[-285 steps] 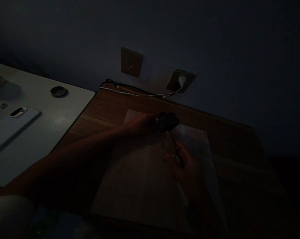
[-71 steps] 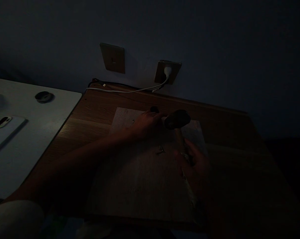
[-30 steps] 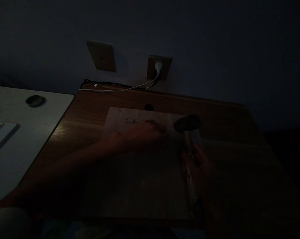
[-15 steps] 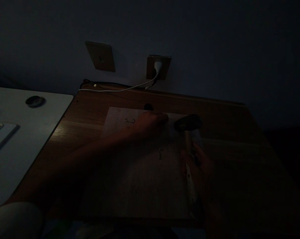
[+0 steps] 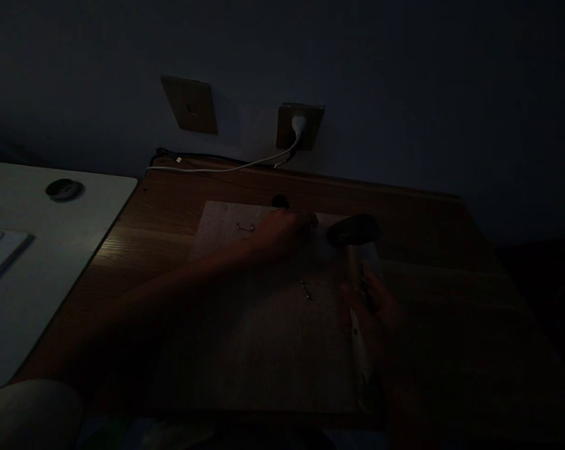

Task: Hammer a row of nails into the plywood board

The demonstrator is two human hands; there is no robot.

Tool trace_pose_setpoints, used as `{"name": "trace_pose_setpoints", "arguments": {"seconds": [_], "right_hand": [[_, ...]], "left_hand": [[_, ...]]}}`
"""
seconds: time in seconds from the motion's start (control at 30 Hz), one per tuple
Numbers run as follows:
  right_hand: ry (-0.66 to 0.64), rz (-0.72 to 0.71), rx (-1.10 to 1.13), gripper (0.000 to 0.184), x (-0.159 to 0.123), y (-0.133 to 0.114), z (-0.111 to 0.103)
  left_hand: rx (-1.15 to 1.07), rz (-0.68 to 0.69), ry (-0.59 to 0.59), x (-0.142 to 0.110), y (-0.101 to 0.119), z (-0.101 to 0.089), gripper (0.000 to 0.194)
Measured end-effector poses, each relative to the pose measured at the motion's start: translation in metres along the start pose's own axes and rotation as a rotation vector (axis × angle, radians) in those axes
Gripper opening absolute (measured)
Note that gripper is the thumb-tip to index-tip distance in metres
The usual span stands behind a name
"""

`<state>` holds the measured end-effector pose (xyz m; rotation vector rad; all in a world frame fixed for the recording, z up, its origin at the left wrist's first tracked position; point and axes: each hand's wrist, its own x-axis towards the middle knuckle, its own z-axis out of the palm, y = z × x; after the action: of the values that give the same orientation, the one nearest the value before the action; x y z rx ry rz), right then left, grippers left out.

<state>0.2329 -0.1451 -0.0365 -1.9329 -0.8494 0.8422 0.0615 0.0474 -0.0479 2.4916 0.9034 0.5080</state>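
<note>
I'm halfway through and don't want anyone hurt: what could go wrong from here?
1. The right hand holds the hammer with its head close beside the left hand, so a stray swing might catch the fingers.
2. The light is very dim and I can't tell what the left hand grips, so a blow could be misjudged.
3. A small metal piece lies on the board; a jolt might shift it.

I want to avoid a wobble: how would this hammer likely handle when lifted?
The hammer probably feels top-heavy, with its bulky dark head on a slim handle. It likely won't flex, as the handle looks straight.
</note>
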Motion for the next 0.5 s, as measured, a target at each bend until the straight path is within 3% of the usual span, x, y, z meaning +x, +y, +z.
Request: {"name": "trace_pose_setpoints", "arguments": {"seconds": [0.33, 0.5], "right_hand": [[-0.083, -0.142, -0.107, 0.063, -0.011, -0.029, 0.007], [-0.079, -0.221, -0.214, 0.064, -0.009, -0.029, 0.010]], "left_hand": [[0.041, -0.077, -0.004, -0.002, 0.005, -0.001, 0.049], [0.078, -0.007, -0.004, -0.001, 0.003, -0.004, 0.050]]}}
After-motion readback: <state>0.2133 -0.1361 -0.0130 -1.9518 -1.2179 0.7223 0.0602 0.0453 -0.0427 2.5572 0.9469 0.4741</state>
